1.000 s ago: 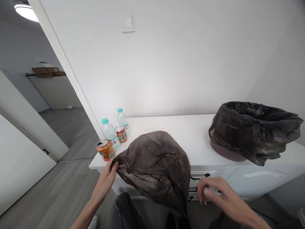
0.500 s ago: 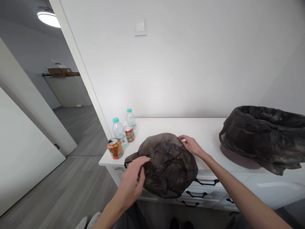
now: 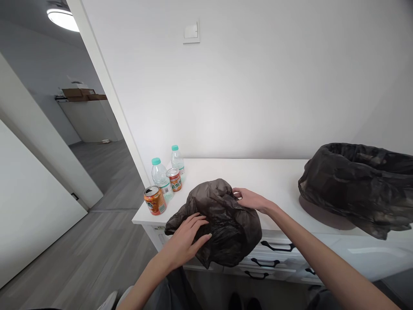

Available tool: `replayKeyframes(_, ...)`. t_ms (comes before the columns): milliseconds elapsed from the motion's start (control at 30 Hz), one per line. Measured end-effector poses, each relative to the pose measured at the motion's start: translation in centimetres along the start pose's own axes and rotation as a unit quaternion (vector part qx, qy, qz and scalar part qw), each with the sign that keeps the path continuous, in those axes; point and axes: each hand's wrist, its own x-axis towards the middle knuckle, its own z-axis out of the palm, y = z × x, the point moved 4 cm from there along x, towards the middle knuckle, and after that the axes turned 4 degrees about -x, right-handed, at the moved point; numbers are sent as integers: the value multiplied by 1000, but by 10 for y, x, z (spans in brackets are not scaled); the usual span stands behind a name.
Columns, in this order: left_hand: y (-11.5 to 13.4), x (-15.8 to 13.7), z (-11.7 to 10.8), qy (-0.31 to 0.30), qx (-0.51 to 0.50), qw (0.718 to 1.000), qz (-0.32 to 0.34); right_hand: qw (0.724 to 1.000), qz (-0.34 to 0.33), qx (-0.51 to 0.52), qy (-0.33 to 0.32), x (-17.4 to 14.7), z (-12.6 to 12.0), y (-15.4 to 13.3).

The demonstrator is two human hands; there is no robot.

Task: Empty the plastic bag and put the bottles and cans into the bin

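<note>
I'm touching the black bag point(image 3: 227, 219) from both sides, left hand point(image 3: 183, 240) spread near-left, right hand point(image 3: 252, 200) far-right, its grip unclear.

Single head-worn cam, so it's basically the wearer's eyeline: pretty close, up above the front of the white cabinet point(image 3: 277, 178), facing the wall point(image 3: 258, 86) behind it and tipped down toward its top.

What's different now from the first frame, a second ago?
The right hand, then off the bag, has moved up and left onto its upper right edge. The left hand let go of the left corner and now lies spread on the near-left side. The bag is bunched smaller. Cans, bottles, lined bin: unmoved.
</note>
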Motion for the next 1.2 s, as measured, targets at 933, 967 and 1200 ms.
replayKeyframes(933,3,61,7,-16,71,992,106,977,-39,80,192,-77,-93,64)
replayKeyframes(967,-6,61,7,-10,73,992,104,978,-43,94,179,-80,-92,63)
replayKeyframes(1200,-39,68,-22,-14,183,979,92,975,-16,159,157,-96,-84,57)
